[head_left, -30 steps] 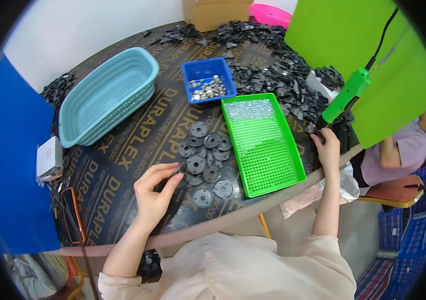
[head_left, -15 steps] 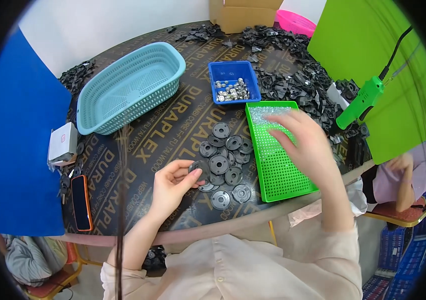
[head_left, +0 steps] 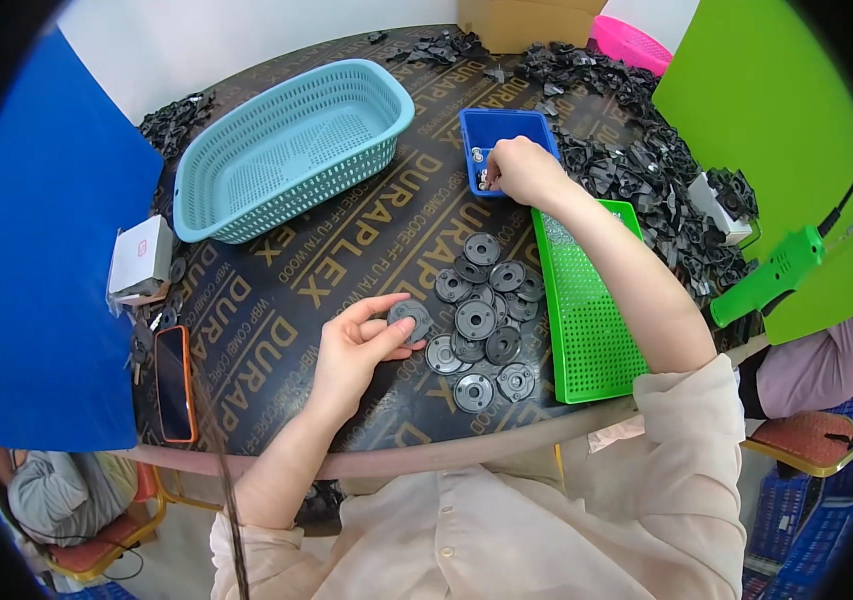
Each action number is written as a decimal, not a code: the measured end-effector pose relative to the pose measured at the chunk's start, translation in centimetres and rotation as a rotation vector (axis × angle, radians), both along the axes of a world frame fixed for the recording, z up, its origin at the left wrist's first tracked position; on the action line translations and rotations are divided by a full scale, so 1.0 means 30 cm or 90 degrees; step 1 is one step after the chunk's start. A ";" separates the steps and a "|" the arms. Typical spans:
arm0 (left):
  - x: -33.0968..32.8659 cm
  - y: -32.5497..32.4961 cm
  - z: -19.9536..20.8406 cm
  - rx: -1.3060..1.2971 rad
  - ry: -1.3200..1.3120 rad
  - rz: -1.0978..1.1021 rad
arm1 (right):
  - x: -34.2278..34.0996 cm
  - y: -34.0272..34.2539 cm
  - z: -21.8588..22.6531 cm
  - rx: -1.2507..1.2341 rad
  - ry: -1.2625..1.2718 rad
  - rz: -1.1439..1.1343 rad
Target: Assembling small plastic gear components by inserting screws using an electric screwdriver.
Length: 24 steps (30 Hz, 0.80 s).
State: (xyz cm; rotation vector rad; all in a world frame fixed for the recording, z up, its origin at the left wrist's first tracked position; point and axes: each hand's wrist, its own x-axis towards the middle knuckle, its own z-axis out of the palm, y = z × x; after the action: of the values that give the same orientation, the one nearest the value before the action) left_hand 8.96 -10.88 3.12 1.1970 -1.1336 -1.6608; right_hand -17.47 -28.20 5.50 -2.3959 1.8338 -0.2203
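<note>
Centre frame, left hand (head_left: 351, 350) fingers pinch a grey disc (head_left: 409, 318); upper centre, right hand (head_left: 524, 172) fingers bunch together inside the blue tray (head_left: 506, 128); a white box (head_left: 140, 255) lies left.

Materials, as I see 'em:
My disc (head_left: 410, 318): matt grey plastic w/ metal centre. Blue tray (head_left: 502, 130) glossy plastic; tabletop (head_left: 286, 290) smooth dark film-faced plywood.

1. The left hand (head_left: 354, 345) lies palm up, low and near the body, fingers curled inward with thumb and fingertips pinched together
2. The right hand (head_left: 524, 172) reaches far forward on a nearly straight arm, knuckles up, fingers bent downward in a loose pinch
</note>
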 end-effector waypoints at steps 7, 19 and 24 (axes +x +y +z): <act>-0.007 -0.004 -0.006 0.024 0.016 -0.011 | -0.041 0.017 -0.029 -0.143 -0.080 -0.017; -0.005 0.003 0.029 0.112 0.092 -0.036 | -0.089 -0.007 -0.013 -0.067 -0.219 -0.042; -0.006 0.006 0.003 -0.001 0.048 0.007 | -0.060 0.128 0.142 -0.046 -0.372 -0.095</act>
State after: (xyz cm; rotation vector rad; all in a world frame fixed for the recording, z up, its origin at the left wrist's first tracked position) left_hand 8.79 -10.70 3.20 1.1276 -1.0792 -1.6819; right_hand -19.28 -24.35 9.76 -1.9354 1.7268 -0.9047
